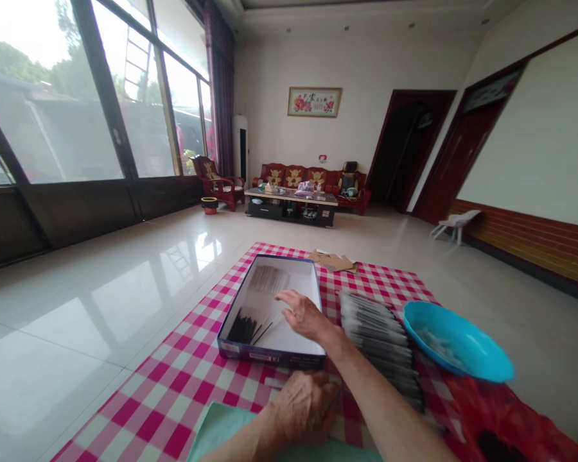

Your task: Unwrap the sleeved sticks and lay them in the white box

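Note:
My right hand (304,314) reaches over a shallow box (273,359) with a white inside and dark blue sides. Its index finger and thumb point left, apart from each other, with nothing visible between them. Slim clear sticks (268,280) lie side by side at the box's far end, and thin black rods (243,327) are bunched at its near left. In front of the box, my left hand (302,401) is closed, knuckles up. A pale slim piece (274,383) shows at its left side; what the fingers grip is hidden.
Right of my forearm lies a stack of clear-and-black pen-like sticks (378,333). Beyond it stands a blue bowl (486,353) with pale small pieces inside. Brown cardboard pieces (334,261) lie behind the box. A green cloth (221,427) covers part of the checked tablecloth (164,372).

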A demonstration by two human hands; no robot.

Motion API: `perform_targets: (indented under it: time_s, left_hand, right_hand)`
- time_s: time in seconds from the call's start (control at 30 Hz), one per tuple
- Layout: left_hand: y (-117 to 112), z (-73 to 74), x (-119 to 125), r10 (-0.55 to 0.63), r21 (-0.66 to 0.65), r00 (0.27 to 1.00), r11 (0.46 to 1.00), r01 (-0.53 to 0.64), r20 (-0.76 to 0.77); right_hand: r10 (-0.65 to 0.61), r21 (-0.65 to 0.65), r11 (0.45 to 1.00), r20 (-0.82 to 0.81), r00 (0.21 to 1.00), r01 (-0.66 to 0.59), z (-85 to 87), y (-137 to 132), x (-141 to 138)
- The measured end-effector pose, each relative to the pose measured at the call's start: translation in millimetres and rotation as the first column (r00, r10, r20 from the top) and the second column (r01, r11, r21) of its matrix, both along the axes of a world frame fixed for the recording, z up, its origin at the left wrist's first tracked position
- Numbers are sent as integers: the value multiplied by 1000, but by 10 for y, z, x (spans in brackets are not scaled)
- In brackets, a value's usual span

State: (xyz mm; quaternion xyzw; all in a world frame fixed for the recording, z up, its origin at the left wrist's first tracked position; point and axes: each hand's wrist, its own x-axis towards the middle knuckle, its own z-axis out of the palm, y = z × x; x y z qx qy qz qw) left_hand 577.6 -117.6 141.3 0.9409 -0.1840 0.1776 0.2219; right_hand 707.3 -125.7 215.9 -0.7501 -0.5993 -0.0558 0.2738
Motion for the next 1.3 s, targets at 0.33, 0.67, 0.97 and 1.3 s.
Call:
perform_targets:
  time_s: [0.33, 0.67, 0.97, 1.3]
  left_hand:
    - [-103, 252, -104, -83, 142, 993, 987, 71, 84]
    - [-312, 380, -207, -335, -43, 867, 926, 376, 370]
    - [-287, 377, -230, -194, -86, 857, 960, 265, 478]
    - [-187, 222, -71, 98, -62, 956, 995, -84, 276]
  right_hand:
    - [-325, 172, 875, -483, 813, 452, -69, -1321, -556]
    - [-28, -59, 910, -996, -82, 409, -265, -1547, -732]
    - [227, 106, 805, -964, -138, 584, -209, -1646, -645]
    - [37, 241, 724, -949, 313, 646, -447, -1572, -853]
